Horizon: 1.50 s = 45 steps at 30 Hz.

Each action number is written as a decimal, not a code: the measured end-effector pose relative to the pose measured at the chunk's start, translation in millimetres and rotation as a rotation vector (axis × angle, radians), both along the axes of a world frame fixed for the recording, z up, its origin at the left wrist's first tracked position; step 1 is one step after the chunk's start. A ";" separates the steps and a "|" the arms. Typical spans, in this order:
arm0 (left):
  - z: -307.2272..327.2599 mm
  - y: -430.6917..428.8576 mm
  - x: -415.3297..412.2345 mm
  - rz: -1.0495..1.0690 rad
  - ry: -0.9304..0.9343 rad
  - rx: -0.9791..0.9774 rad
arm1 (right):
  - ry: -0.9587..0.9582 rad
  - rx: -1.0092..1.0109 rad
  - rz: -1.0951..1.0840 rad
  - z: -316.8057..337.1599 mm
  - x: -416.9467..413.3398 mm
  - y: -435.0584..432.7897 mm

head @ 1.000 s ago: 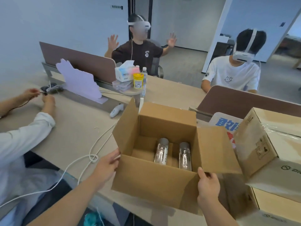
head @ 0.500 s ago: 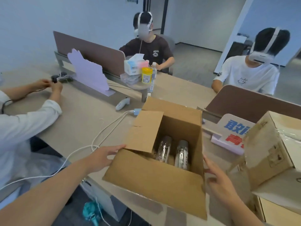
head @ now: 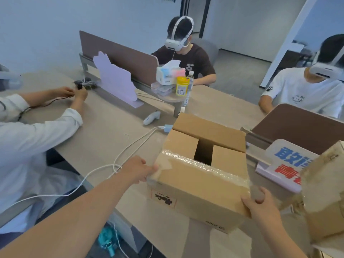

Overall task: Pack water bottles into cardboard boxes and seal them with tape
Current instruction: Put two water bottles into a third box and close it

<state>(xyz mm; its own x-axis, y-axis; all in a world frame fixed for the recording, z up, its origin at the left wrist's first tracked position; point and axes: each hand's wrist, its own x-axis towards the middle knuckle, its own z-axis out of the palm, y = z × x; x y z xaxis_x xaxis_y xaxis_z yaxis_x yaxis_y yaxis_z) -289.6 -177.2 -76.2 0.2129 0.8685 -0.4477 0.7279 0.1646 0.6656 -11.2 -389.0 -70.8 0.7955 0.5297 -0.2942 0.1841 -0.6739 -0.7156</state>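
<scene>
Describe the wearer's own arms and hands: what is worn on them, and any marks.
Both arms are bare as far as the head view shows, with no sleeve on the left forearm or the right forearm. The left hand and right hand wear no gloves. No watch, ring, band, cable or marking shows on either.

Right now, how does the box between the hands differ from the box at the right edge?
The middle box lies level, a gap between its folded flaps; the right-edge box stands tilted. The left hand and right hand hold the middle box; neither touches the right-edge box. Both are taped brown cardboard.
</scene>
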 end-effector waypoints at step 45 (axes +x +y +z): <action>-35.3 13.0 133.0 -0.432 -0.155 0.841 | 0.529 0.710 -0.344 7.4 77.8 150.0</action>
